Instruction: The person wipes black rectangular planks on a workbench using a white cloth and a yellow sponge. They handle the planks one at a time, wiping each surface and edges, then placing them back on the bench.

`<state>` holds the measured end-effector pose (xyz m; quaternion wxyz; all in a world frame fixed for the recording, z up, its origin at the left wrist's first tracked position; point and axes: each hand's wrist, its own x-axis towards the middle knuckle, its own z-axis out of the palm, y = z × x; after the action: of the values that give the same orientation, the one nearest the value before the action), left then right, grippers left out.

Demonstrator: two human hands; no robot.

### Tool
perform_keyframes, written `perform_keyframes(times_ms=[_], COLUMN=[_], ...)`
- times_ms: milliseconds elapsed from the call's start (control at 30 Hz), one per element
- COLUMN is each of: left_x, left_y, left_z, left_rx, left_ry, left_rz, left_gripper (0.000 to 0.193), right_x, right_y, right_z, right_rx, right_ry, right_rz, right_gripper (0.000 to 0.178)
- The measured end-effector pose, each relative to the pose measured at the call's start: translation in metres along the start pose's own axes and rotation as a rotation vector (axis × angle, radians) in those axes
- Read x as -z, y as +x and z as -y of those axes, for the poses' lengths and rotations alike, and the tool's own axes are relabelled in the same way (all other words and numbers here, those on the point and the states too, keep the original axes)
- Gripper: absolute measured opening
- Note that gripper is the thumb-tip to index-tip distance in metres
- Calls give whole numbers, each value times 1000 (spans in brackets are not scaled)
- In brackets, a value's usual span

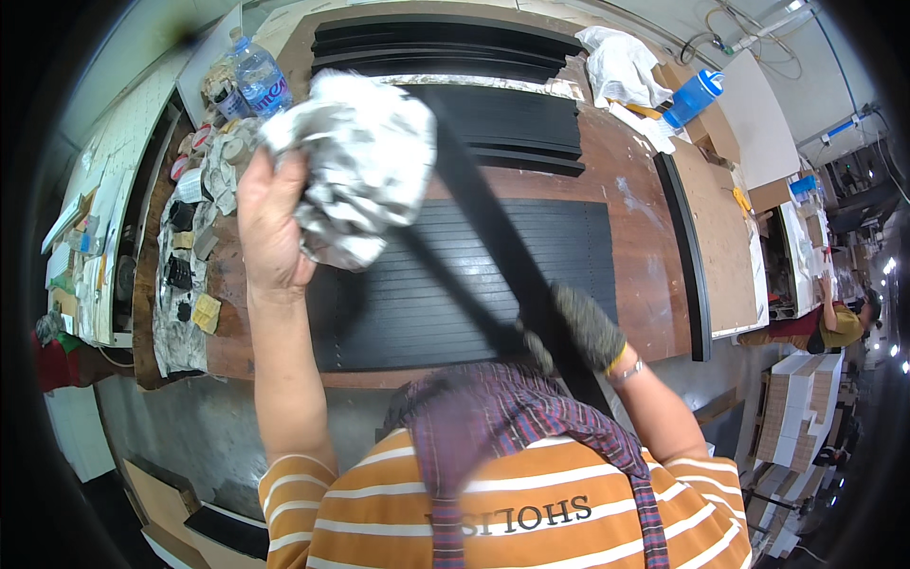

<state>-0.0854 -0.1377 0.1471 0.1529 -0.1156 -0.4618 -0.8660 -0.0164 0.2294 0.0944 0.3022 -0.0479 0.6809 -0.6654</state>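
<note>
My bare left hand is closed on a crumpled white cloth with dark smudges, raised over the table's left part. A grey knit glove covers my right hand, whose fingers are wrapped round a long black board. The board slants from near my body up toward the cloth, and its far end is partly hidden behind the cloth. Whether the cloth touches it I cannot tell. Beneath, a row of flat black slats lies side by side on the brown table.
Stacked black boards lie at the far edge, with more black boards nearer. A clear plastic bottle, small sponges and rags stand at left. On the right are a blue bottle, a white bag and another person.
</note>
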Motion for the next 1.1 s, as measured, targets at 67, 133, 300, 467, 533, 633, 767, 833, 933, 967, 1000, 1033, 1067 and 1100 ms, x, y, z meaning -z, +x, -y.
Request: perform_keyframes(times_ms=[67,133,300,467,533,633,767,833,933,967,1000,1033,1067,1100], left_x=[-40,-82,-117,-4,33,63,70,72,75,76,77,78,78,78], left_y=[7,9,-77,-156,-160,-148,-144,-150,-158,-160,-161,-161,-161,-160], left_z=[4,28,114,112,92,70,72,82,95,98,98,98,97,96], left_rx=[-31,81,-567,-97,-28,-138,-89,-86,-172,-125,-128,-131,-110,-106], left_ry=[310,608,1123,1205,1241,1283,1312,1405,1621,1601,1591,1570,1539,1548], left_rz=[83,125,502,901,647,234,-32,-29,20,-23,-34,-36,-68,-66], left_gripper=[35,34,53,39,28,35,38,36,34,34,34,35,35,34], right_x=[7,15,21,60,69,71,62,57,45,42,41,38,34,32], right_y=[31,51,91,75,74,91,130,156,192,205,217,228,236,246], right_z=[24,53,109,134,135,134,123,113,89,83,80,75,68,63], right_rx=[908,504,529,517,513,431,267,259,307,291,254,237,246,197], right_ry=[-1231,-1022,274,617,618,469,-196,-706,-1218,-1304,-1403,-1438,-1420,-1424], right_rz=[-220,-136,-489,-404,-474,-491,-489,-478,-433,-356,-283,-236,-229,-218], right_gripper=[22,32,47,72,72,55,34,40,44,44,44,44,45,45])
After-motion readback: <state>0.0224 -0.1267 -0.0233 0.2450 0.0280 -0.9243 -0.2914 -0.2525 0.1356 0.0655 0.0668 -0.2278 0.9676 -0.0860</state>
